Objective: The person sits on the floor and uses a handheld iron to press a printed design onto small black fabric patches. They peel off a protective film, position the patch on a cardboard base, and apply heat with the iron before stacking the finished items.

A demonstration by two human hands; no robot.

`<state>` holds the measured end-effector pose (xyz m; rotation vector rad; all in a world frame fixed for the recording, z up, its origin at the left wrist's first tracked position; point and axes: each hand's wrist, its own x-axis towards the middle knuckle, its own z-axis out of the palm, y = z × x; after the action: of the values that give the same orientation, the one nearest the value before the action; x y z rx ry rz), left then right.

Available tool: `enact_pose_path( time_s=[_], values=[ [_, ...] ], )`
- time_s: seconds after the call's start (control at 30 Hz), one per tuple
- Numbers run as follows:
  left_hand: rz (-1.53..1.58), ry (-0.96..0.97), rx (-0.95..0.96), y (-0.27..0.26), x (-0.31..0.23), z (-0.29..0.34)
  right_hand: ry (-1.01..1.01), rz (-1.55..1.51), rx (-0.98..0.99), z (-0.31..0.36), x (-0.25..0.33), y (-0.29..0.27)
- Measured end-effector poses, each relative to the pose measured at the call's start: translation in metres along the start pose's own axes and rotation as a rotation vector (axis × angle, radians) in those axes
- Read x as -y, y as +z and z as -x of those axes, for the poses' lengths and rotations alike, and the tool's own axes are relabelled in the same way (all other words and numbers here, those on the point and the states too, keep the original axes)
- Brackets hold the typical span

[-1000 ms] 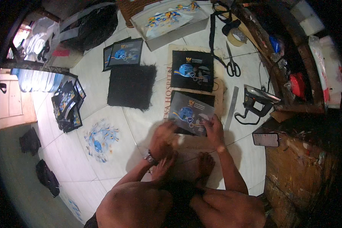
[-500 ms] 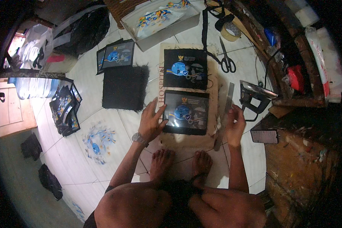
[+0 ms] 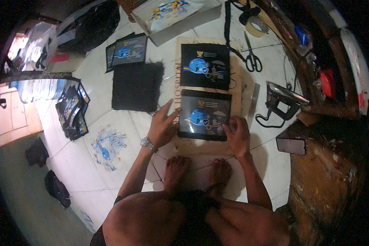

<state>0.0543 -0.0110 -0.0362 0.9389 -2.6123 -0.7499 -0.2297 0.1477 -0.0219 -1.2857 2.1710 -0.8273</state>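
Note:
A black cloth piece (image 3: 187,135) lies near me on a beige cloth pad (image 3: 183,146), covered by a shiny clear film (image 3: 209,104) printed with a blue design. My left hand (image 3: 163,128), a watch at its wrist, rests at the left edge with fingers spread. My right hand (image 3: 238,136) has its thumb and bent forefinger at the film's right edge, seemingly pinching it. Just beyond lies another black cloth square (image 3: 205,80) bearing the same print. Left of the pad is a plain black square with frayed edges (image 3: 136,87).
Scissors (image 3: 253,61), a metal ruler (image 3: 254,100) and a clothes iron (image 3: 283,102) lie to the right, with tape (image 3: 257,26) farther off. A phone (image 3: 291,146) sits by the wooden furniture. Printed films (image 3: 129,49), a film pile (image 3: 72,108) and a box (image 3: 164,37) lie around.
My right hand has come left from beside the pad to the film's right edge. My left hand stays at the left edge. The whole view has shifted slightly.

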Motion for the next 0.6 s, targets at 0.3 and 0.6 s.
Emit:
enact_pose_path(
  time_s=[0.3, 0.6],
  values=[
    [0.024, 0.014, 0.017, 0.009, 0.005, 0.012, -0.044, 0.139, -0.022, 0.006, -0.009, 0.011],
    [-0.017, 0.012, -0.031, 0.026, 0.012, 0.022, 0.017, 0.0, 0.02, 0.008, -0.01, 0.009]
  ],
)
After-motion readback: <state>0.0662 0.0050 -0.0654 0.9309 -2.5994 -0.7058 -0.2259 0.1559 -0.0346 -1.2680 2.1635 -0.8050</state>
